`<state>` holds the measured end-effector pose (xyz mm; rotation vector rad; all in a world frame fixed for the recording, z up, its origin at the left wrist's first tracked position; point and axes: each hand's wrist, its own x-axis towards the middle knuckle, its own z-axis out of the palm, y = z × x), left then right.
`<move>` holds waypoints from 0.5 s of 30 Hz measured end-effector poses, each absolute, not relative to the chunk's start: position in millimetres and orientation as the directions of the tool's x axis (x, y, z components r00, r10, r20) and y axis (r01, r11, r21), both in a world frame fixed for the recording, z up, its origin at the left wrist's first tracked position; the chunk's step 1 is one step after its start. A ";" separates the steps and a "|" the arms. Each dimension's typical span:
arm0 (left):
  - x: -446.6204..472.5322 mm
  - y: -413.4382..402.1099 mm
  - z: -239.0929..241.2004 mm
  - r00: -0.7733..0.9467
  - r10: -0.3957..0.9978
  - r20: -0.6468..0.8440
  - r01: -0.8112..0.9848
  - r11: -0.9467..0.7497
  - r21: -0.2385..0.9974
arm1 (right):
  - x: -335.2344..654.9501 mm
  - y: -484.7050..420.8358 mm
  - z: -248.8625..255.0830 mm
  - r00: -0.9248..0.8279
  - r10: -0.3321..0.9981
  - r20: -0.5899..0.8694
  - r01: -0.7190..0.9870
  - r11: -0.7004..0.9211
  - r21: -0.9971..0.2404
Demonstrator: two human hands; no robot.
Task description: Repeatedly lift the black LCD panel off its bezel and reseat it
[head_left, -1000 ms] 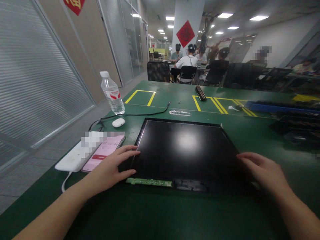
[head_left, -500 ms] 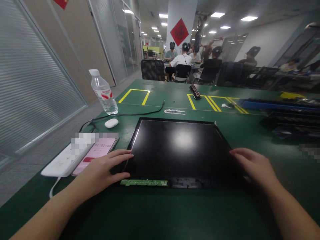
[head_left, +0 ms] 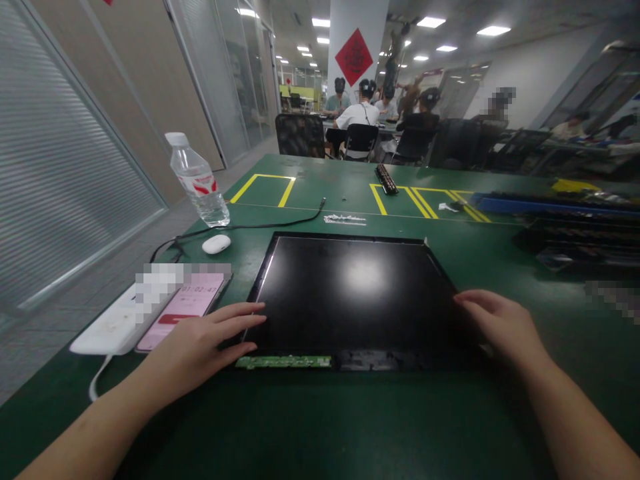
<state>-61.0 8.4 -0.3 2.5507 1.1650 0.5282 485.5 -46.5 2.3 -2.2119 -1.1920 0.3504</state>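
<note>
A black display panel [head_left: 345,293] lies flat on the green table with its screen up. Along its near edge runs a narrow green circuit board [head_left: 283,362], beside a dark strip. My left hand [head_left: 210,340] rests at the panel's left edge, fingers stretched out and apart, tips touching the screen's border. At the right edge is my right hand [head_left: 503,327], its fingers bent and pressed together on the panel's rim; its thumb is mostly hidden. Light from above makes a bright glare on the screen.
To the left are a phone [head_left: 185,310], a white box-like device [head_left: 125,320], a white earbud case [head_left: 217,244], a black cable [head_left: 265,226] and a water bottle [head_left: 200,183]. A dark ridged part [head_left: 386,179] lies farther back. Blurred blue and black parts [head_left: 560,207] are at right. People sit beyond.
The whole view has shifted slightly, with things appearing a little left and higher. Both hands stay at the panel's sides, and the panel keeps its place on the table.
</note>
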 end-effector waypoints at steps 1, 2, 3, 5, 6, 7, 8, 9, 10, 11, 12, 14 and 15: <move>-60.6 8.0 -0.1 0.606 0.768 0.207 0.665 -0.632 0.399 | 485.6 -46.4 2.1 0.563 0.825 0.049 0.669 -0.419 -0.614; -60.2 7.7 -0.2 0.604 0.769 0.208 0.669 -0.632 0.392 | 486.0 -46.4 1.6 0.560 0.827 0.051 0.670 -0.415 -0.616; -59.9 7.5 -0.4 0.603 0.770 0.208 0.673 -0.631 0.385 | 486.6 -46.5 0.8 0.556 0.829 0.055 0.672 -0.409 -0.618; -59.7 7.6 -1.6 0.602 0.770 0.213 0.678 -0.633 0.373 | 487.9 -46.6 -0.9 0.542 0.838 0.067 0.678 -0.389 -0.624; -59.9 7.9 -2.3 0.603 0.768 0.216 0.677 -0.636 0.371 | 488.5 -46.7 -1.7 0.537 0.840 0.074 0.681 -0.381 -0.625; -60.3 8.4 -2.8 0.604 0.767 0.217 0.676 -0.637 0.371 | 489.0 -46.9 -2.1 0.536 0.841 0.079 0.684 -0.377 -0.624; -61.0 9.1 -3.1 0.602 0.768 0.218 0.676 -0.636 0.372 | 489.4 -47.0 -2.2 0.537 0.840 0.078 0.685 -0.380 -0.622; -61.8 9.8 -3.0 0.598 0.772 0.216 0.679 -0.632 0.374 | 489.7 -47.1 -2.0 0.540 0.839 0.075 0.686 -0.386 -0.617; -62.7 10.6 -2.3 0.595 0.776 0.208 0.683 -0.625 0.378 | 489.9 -47.1 -1.4 0.541 0.839 0.068 0.686 -0.392 -0.613; -63.5 11.3 -1.0 0.594 0.781 0.196 0.686 -0.618 0.383 | 490.0 -47.1 -0.6 0.542 0.838 0.062 0.687 -0.399 -0.608; -64.1 11.8 1.0 0.592 0.785 0.183 0.689 -0.611 0.390 | 489.9 -47.0 0.4 0.542 0.838 0.054 0.687 -0.406 -0.603; -64.3 12.3 6.9 0.595 0.789 0.153 0.689 -0.599 0.408 | 489.5 -46.8 2.4 0.545 0.837 0.045 0.689 -0.417 -0.593; -63.8 12.1 10.4 0.595 0.792 0.139 0.690 -0.592 0.417 | 489.2 -46.7 3.2 0.550 0.834 0.041 0.688 -0.424 -0.589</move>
